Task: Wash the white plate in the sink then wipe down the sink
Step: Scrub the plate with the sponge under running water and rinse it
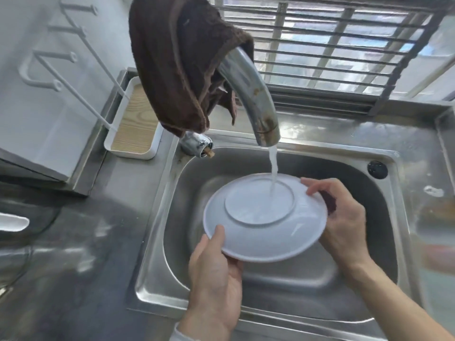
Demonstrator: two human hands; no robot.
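White plate (264,232) upside down under running water, left grip (216,274) and right grip (344,222) pinching its rim

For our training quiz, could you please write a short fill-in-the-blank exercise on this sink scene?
1. Water from the tap lands on the plate's ____.
2. The brown cloth hangs over the ____.
3. The plate is held by ____ hands.

Missing words: underside; tap; both

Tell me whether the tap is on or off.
On. A white stream of water falls from the faucet spout onto the upturned underside of the white plate held over the sink.
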